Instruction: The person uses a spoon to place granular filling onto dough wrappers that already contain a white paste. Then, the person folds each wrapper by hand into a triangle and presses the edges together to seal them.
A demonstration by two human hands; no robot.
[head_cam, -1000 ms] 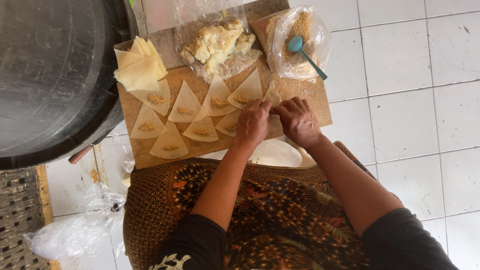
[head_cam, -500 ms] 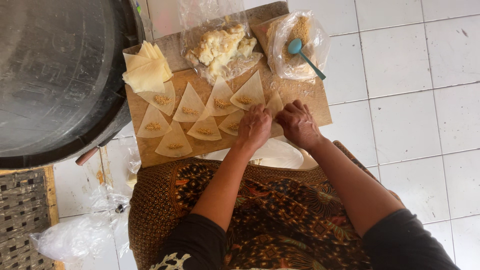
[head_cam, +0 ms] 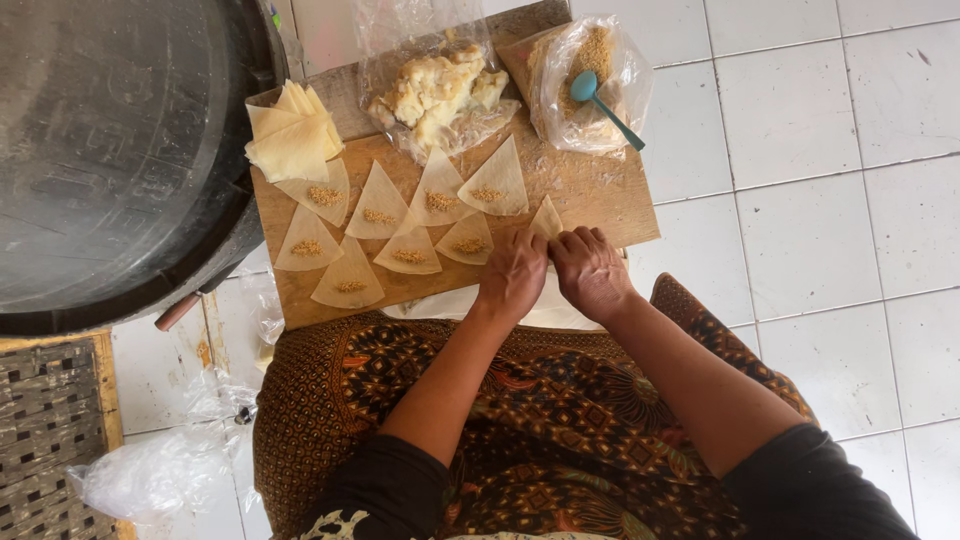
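Head view: both hands meet at the near right part of the board (head_cam: 600,190), which lies on the tiled floor (head_cam: 800,200) in front of the seated person's patterned lap cloth (head_cam: 520,400). The left hand (head_cam: 515,275) and right hand (head_cam: 590,270) sit side by side, fingers curled in a closed grip on 1 wrapper (head_cam: 547,218), whose pale tip pokes up between them; pinching from both sides probably lets them fold it around its filling.

On the board to the left, 8 flat triangles (head_cam: 410,215) lie spread apart, each with a small heap of brown filling (head_cam: 324,195) at its centre, likely laid out singly so each can be picked up in turn. A stack (head_cam: 292,140) of unfilled wrappers sits at the far left corner. At the far edge, within reach, stand a bag of pale chunks (head_cam: 440,90) and a bag of crumbs (head_cam: 590,75) with a teal spoon (head_cam: 603,105) resting in it. A big dark pot (head_cam: 110,150) stands to the left.
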